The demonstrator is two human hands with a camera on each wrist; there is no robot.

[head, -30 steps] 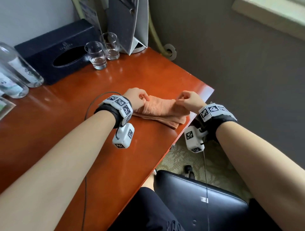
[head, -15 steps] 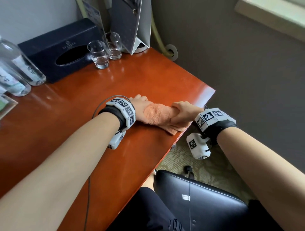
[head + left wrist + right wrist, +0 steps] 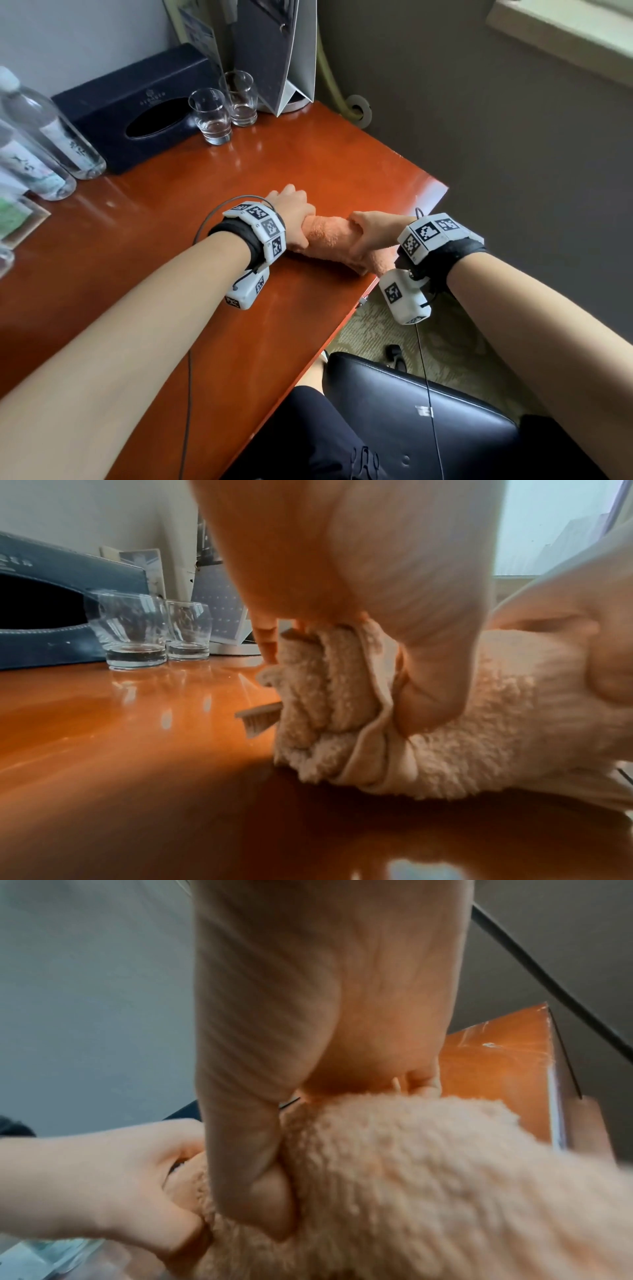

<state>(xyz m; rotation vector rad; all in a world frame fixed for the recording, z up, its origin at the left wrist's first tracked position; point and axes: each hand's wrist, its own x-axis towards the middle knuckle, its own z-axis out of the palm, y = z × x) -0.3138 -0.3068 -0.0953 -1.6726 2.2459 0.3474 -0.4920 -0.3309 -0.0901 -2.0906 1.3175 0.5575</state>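
Pressure on both ends now: left hand (image 3: 294, 219) and right hand (image 3: 371, 236) clenched round the rolled peach towel (image 3: 329, 233) at the near edge of the desk (image 3: 308, 154), so roll evenly, squeeze alike, and tuck in that toothbrush head (image 3: 260, 718) poking out the left end.

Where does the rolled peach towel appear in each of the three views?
Head: towel centre, gripped between left hand and right hand.
Left wrist: towel right of centre, rolled end showing.
Right wrist: towel fills lower right.
Shared landmark: the orange desk.
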